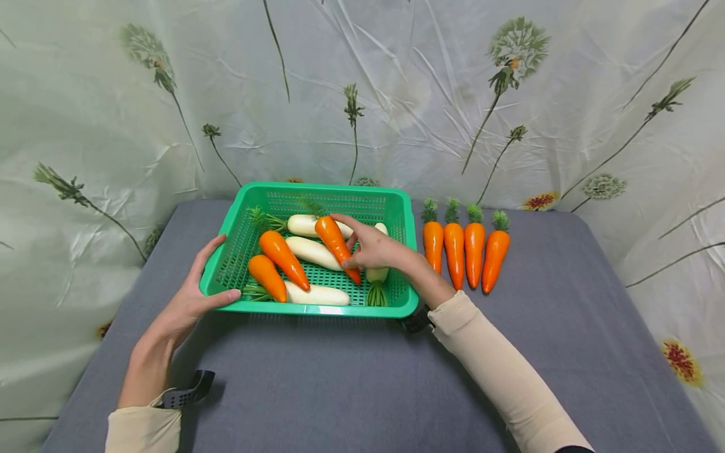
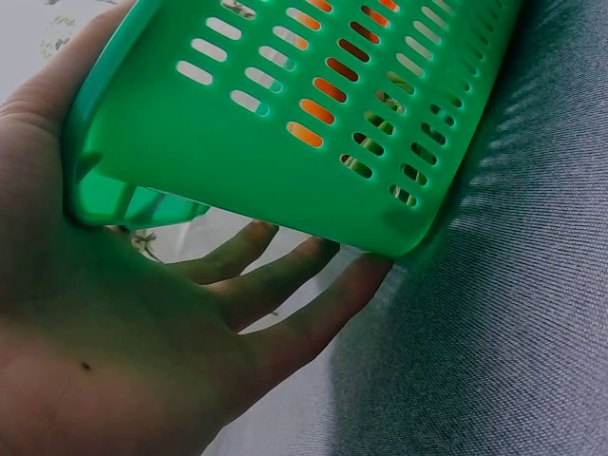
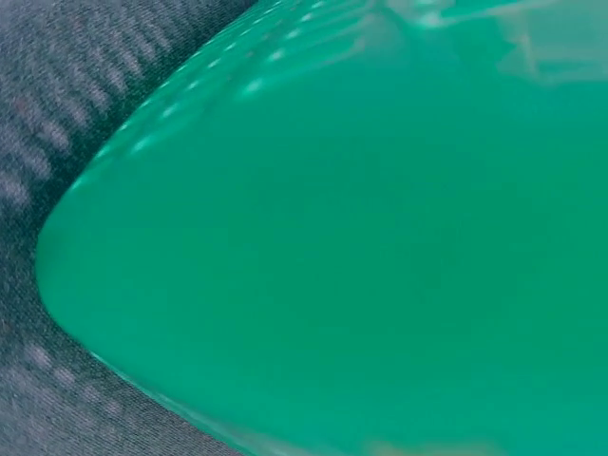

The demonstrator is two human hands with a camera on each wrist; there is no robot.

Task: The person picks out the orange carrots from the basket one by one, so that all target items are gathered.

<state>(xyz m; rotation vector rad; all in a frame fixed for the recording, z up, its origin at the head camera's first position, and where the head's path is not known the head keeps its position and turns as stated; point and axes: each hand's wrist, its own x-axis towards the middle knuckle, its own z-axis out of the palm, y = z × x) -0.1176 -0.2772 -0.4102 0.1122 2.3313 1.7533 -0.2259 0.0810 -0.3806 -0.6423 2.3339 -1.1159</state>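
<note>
A green plastic basket point(image 1: 340, 309) holds carrots and white radishes. My left hand point(image 1: 195, 296) grips its left side, the thumb over the front-left rim. In the left wrist view, the fingers point(image 2: 313, 304) of that hand lie against the outside of the basket wall point(image 2: 190, 142). Inside the basket, my right hand point(image 1: 376, 247) pinches a carrot point(image 1: 334, 236) that lies slanted over the radishes. Two more carrots, one point(image 1: 283, 258) behind the other point(image 1: 267, 277), lie left of it. Green basket plastic point(image 3: 332, 237) fills most of the right wrist view, where the hand is hidden.
Several carrots point(image 1: 473, 245) stand in a row on the grey cloth right of the basket, leaves toward the back. White radishes, one point(image 1: 317, 294) near the front wall, lie in the basket. A flowered curtain point(image 1: 396, 94) hangs behind the table point(image 1: 317, 390).
</note>
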